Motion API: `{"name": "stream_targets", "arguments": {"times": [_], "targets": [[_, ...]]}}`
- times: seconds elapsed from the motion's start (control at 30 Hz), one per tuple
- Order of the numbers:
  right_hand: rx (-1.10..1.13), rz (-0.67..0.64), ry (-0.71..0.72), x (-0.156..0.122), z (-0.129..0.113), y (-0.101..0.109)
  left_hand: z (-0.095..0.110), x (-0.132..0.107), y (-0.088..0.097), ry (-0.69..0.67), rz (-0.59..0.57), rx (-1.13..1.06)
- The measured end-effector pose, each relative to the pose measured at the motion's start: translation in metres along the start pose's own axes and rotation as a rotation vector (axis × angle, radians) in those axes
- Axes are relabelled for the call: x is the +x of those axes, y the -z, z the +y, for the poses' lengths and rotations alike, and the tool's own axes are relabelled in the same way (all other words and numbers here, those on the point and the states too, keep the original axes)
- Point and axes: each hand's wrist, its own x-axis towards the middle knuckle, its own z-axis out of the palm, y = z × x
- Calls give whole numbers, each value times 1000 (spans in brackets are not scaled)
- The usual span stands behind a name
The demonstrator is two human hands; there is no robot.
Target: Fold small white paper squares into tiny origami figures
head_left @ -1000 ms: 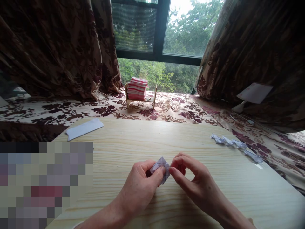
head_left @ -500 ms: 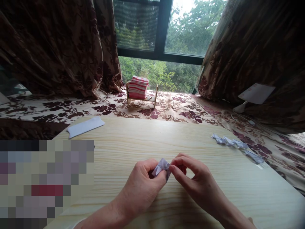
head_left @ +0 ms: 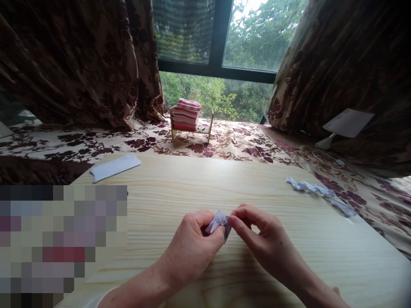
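Note:
Over the light wood table [head_left: 180,184], my left hand [head_left: 195,248] pinches a small folded paper piece [head_left: 218,220] between thumb and fingers. The piece is white with thin lines and has a pointed top. My right hand [head_left: 260,229] has its thumb and forefinger pressed together at the right edge of that piece. Part of the paper is hidden behind my left thumb and the right fingertips. Several similar folded paper pieces [head_left: 310,187] lie in a slanting row near the table's right edge.
A flat stack of white paper strips [head_left: 116,167] lies at the table's far left. Beyond the table, a small wooden stand [head_left: 210,124] holds folded pink-and-white cloths [head_left: 186,115] on a floral cover. A white lamp [head_left: 348,122] with a cord stands at right. Pixel blocks cover the lower left.
Both hands stay at the folded paper; the right thumb and forefinger have shifted slightly at its edge. The whole view has tilted a little, and the things on the table have not moved.

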Motion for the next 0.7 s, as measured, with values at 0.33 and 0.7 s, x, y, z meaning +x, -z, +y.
{"name": "stream_targets", "arguments": {"times": [0.33,0.7], "targets": [[0,35,76,0,7,-3,2,-1,0,47,-22,-77],[204,-82,-66,0,0,2,4,-2,-1,-37,-65,-146]]}}
